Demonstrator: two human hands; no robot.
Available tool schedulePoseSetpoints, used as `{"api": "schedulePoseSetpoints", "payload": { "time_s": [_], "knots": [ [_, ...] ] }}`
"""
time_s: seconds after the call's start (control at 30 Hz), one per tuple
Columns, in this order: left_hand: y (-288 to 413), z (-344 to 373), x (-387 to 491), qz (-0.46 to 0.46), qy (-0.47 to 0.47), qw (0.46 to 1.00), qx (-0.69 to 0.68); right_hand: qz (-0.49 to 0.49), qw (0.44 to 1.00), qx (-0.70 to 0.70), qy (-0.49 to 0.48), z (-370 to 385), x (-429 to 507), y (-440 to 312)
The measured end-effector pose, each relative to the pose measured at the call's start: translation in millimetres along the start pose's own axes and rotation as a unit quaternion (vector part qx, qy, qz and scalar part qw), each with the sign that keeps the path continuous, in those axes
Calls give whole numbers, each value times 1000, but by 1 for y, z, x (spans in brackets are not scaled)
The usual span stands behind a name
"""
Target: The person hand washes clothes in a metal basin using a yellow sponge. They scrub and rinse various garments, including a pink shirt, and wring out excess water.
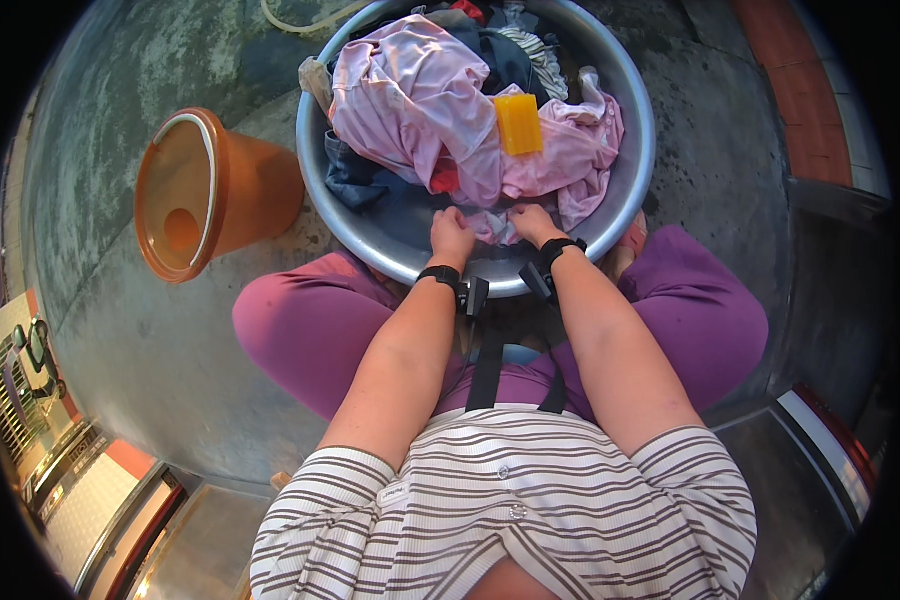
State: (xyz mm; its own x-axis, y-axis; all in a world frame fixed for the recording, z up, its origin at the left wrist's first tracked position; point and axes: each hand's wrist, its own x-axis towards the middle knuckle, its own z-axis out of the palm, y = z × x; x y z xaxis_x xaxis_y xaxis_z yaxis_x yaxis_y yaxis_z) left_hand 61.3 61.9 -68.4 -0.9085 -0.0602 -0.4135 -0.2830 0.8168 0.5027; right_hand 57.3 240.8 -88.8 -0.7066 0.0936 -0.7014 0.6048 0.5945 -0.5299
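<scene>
A large round metal basin [321, 202] holds water and a heap of wet clothes in front of me. Near its closest edge my left hand [451, 234] and my right hand [532, 223] grip a small pink-and-white cloth [493, 227] stretched between them. Just beyond lies a big pink garment [412, 97], and a yellow bar of laundry soap [520, 124] rests on its right part. Dark blue garments [356, 176], a striped cloth [540, 60] and a bit of red fabric [444, 178] show around and under the pink one.
An orange plastic bucket [262, 180] with a white handle leans or lies left of the basin on the concrete floor [157, 352]. A pale hose [300, 28] runs at the top left. My crossed legs flank the basin's near edge. Black straps and small devices sit on both wrists.
</scene>
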Motion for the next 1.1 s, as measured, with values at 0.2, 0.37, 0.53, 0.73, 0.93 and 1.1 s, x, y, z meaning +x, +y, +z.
{"api": "schedulePoseSetpoints", "payload": {
  "time_s": [0.2, 0.37, 0.53, 0.73, 0.93, 1.1],
  "knots": [
    [4, 3, -1, 9, -159, 984, 77, 33, 986, 73, -143, 4, 7, 5],
    [9, 12, 10, -150, -317, 925, -147, 165, 891, 385, -175, 0, 1, -8],
    [3, 18, 11, -249, -351, 766, -478, 199, 830, 482, -197, -14, -9, -21],
    [-17, 23, 27, -335, -216, 642, -655, 120, 936, 318, -96, -16, -1, -11],
    [-24, 24, 22, -269, -47, 771, -575, -21, 993, 119, -4, -4, 15, 15],
    [-20, 16, 17, -228, -36, 831, -506, -3, 997, 52, 53, -7, 11, 4]
  ]
}}
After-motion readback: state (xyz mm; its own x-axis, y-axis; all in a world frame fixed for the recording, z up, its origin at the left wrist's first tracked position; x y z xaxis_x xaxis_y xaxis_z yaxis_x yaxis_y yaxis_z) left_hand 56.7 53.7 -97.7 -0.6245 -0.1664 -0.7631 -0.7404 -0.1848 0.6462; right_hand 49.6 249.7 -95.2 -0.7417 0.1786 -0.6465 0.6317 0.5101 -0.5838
